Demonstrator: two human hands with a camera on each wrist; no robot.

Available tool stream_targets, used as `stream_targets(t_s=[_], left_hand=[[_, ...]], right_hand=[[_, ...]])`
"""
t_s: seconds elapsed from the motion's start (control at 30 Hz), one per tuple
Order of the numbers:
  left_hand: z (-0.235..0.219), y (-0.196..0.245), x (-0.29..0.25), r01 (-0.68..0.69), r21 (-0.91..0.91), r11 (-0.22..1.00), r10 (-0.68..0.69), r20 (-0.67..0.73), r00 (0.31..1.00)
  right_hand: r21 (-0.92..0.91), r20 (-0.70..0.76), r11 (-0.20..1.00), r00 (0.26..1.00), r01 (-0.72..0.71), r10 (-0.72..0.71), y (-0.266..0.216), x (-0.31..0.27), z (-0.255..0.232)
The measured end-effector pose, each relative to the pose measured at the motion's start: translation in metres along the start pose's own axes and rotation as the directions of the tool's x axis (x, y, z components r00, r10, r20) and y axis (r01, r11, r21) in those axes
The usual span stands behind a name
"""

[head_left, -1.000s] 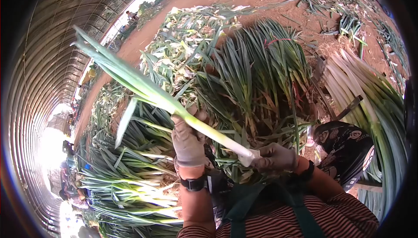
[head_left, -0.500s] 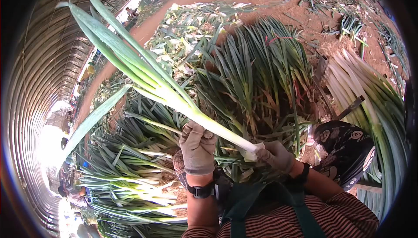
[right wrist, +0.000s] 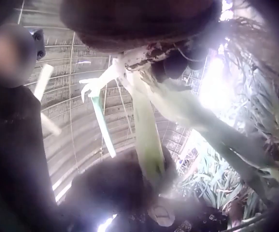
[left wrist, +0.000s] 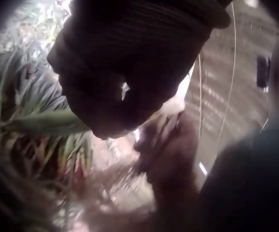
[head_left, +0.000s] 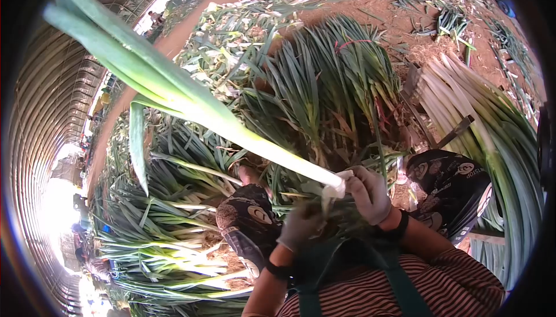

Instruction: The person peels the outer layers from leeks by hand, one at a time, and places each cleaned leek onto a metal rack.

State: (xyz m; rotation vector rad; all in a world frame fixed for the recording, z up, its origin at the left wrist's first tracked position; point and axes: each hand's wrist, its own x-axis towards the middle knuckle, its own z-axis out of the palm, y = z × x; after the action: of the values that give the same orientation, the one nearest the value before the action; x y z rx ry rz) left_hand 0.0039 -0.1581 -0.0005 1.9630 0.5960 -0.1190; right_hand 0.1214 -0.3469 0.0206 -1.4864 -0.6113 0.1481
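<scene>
My gloved right hand [head_left: 370,194] grips a leek [head_left: 272,149] by its white root end, and the stalk slants up and left with its green leaves spread high. Below the stalk, close over the lap, my gloved left hand [head_left: 302,224] is blurred by motion. In the right wrist view a pale strip of outer leaf [right wrist: 146,128] hangs from the root end down to the left hand [right wrist: 115,186], which pinches its lower end. The left wrist view shows that hand mostly as a dark shape.
Loose leeks [head_left: 185,259] are heaped at the left. Ahead stands a tied bundle of leeks [head_left: 353,68], with a pile of trimmed leaves [head_left: 214,50] beyond it. Cleaned leeks [head_left: 463,102] lie at the right, near a metal bar [head_left: 454,131]. A ribbed tunnel roof [head_left: 46,114] curves at the far left.
My left hand has left the middle of the stalk and moved down toward the lap, drawing the outer strip along. The right hand keeps its grip, and the leek's leaves have swung.
</scene>
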Motion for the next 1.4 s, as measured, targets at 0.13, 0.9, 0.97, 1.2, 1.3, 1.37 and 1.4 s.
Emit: stream_targets(t_s=[0.13,0.9,0.97,1.2,1.3,1.37,1.4], left_hand=[[-0.064,0.018,0.002,-0.179,-0.159,0.971,0.060,-0.564,0.824],[-0.136,-0.037,0.074,-0.154,-0.905,-0.396,0.291,-0.283,0.914],[-0.140,-0.062,0.078,-0.099,-0.877,-0.471,0.244,-0.237,0.940],[-0.144,-0.065,0.090,-0.220,-0.941,-0.256,0.022,-0.233,0.972],[-0.139,-0.038,0.087,-0.273,-0.956,-0.107,-0.084,-0.265,0.961],[-0.135,-0.044,0.094,-0.245,-0.952,-0.183,-0.043,-0.242,0.969],[-0.142,-0.048,0.092,-0.250,-0.944,-0.213,-0.032,-0.249,0.968]], right_hand=[[-0.315,0.033,0.928,0.979,0.199,-0.199,-0.010,0.009,-0.001],[-0.192,0.905,0.851,0.248,-0.488,0.346,-0.002,0.061,0.113],[-0.143,0.908,0.814,0.253,-0.563,0.334,0.002,0.042,0.099],[-0.302,0.683,0.868,0.546,-0.395,0.486,-0.037,-0.010,0.020],[-0.549,0.592,0.795,0.550,-0.258,0.588,-0.070,-0.021,-0.011],[-0.588,0.571,0.788,0.597,-0.181,0.564,-0.085,-0.040,-0.037],[-0.561,0.591,0.816,0.623,-0.139,0.512,-0.090,-0.050,-0.052]])
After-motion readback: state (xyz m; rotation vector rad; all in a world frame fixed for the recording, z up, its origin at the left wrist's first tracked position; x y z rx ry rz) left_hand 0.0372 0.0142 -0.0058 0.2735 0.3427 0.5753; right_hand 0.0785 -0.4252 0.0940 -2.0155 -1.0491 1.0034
